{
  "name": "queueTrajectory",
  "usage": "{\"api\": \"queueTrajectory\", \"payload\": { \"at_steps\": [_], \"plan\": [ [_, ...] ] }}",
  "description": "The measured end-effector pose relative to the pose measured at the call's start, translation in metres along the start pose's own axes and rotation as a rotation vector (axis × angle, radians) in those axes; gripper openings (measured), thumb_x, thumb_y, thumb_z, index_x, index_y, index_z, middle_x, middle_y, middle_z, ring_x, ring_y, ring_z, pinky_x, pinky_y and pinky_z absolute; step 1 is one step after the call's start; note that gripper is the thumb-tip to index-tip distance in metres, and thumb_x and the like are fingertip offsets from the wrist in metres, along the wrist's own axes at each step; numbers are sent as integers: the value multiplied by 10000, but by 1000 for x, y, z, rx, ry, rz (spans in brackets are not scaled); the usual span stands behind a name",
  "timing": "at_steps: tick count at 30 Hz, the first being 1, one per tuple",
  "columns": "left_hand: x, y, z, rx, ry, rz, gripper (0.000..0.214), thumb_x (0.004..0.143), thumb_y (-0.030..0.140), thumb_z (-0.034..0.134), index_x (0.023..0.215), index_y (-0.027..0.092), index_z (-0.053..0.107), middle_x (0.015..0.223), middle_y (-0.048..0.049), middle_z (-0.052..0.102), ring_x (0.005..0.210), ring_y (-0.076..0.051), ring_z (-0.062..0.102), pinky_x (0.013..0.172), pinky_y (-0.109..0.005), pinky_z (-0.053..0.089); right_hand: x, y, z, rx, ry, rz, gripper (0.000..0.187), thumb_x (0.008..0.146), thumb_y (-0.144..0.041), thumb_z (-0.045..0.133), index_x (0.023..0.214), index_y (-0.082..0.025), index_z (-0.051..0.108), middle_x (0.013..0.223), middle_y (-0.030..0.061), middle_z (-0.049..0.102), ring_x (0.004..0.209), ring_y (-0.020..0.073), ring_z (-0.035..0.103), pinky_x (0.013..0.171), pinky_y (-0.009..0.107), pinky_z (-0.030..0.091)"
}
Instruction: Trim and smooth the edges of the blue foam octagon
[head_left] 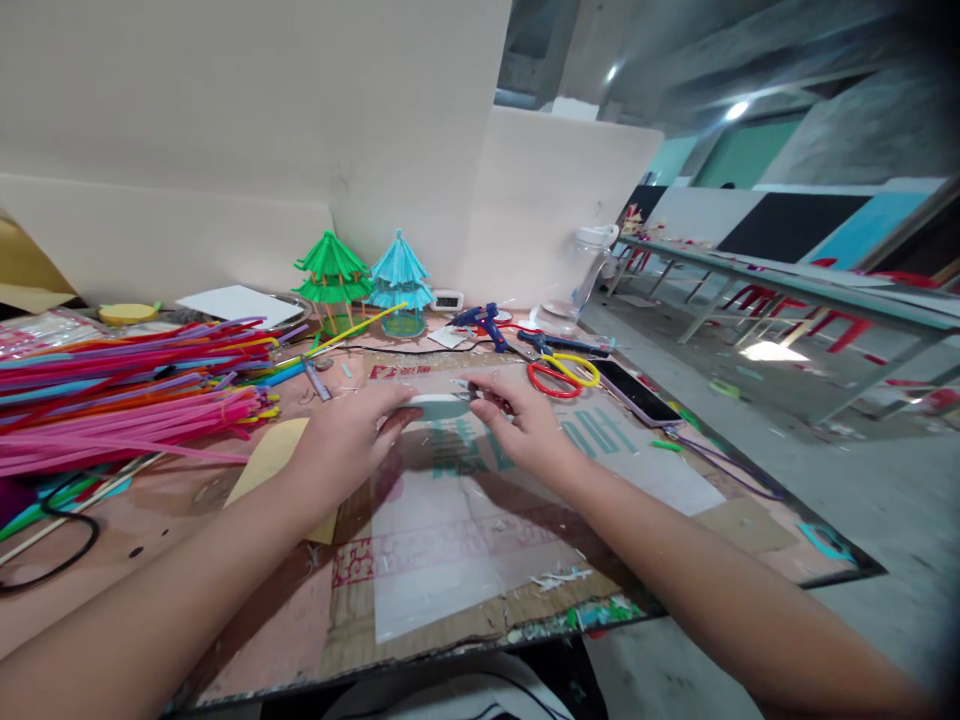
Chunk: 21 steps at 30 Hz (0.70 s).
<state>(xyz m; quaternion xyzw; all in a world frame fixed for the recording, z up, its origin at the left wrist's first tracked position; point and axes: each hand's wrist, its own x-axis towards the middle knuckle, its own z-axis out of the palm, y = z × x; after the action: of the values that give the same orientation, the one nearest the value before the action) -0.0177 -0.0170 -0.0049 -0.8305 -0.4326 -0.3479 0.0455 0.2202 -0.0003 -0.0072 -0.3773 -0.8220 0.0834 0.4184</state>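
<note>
Grip: the left hand is pinching a white disc at its left rim, thumb and fingers closed on the edge. The right hand is meeting the opposite rim, fingertips drawn together around a small grey piece, too blurred to identify; whether these fingers are also gripping the disc, I cannot tell.

Position: the disc is sitting between the two hands, raised above a printed sheet on the table, nearer the far edge than the near edge. It is tilting so that mainly a narrow oval is showing. Its middle is lying clear of the fingers, to the right of the left-hand pinch and just left of the right fingertips.

Handling (judged): the disc is looking light, thin and fairly stiff, probably card or foam; hard squeezing might be denting it. The rim is offering the best hold, with the flat face left free. Slipperiness: uncertain.

Surroundings: scissors and a phone are lying toward the table's right edge; pipe cleaners are filling the left side; green and blue roofed models are standing by the far edge.
</note>
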Motion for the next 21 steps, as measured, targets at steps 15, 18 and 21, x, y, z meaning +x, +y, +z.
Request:
{"api": "queueTrajectory", "payload": {
  "at_steps": [15, 18, 21],
  "plan": [
    [-3, 3, -4, 107, -70, 10, 214, 953, 244, 507, 1091, 238, 671, 1013, -13, 745, 891, -199, 679, 718, -285, 444, -1, -2, -3, -198, -26, -186, 321, 978, -392, 497, 1156, -215, 697, 808, 51, 592, 784, 187, 551, 718, 314, 425],
    [-3, 5, -6, 110, -109, 8, 231, 964, 233, 481, 1107, 216, 662, 1025, -30, 737, 879, -205, 676, 719, -296, 445, -1, -2, -3, -191, -26, -184, 328, 977, -384, 501, 1149, -189, 702, 801, 56, 596, 774, 186, 554, 706, 312, 424],
    [-3, 5, -6, 110, -105, 7, 235, 965, 233, 475, 1101, 211, 666, 1010, -37, 735, 870, -206, 675, 701, -293, 441, -1, -2, -3, -189, -20, -191, 319, 979, -379, 501, 1132, -192, 709, 784, 50, 595, 754, 178, 548, 683, 299, 414]
  ]
}}
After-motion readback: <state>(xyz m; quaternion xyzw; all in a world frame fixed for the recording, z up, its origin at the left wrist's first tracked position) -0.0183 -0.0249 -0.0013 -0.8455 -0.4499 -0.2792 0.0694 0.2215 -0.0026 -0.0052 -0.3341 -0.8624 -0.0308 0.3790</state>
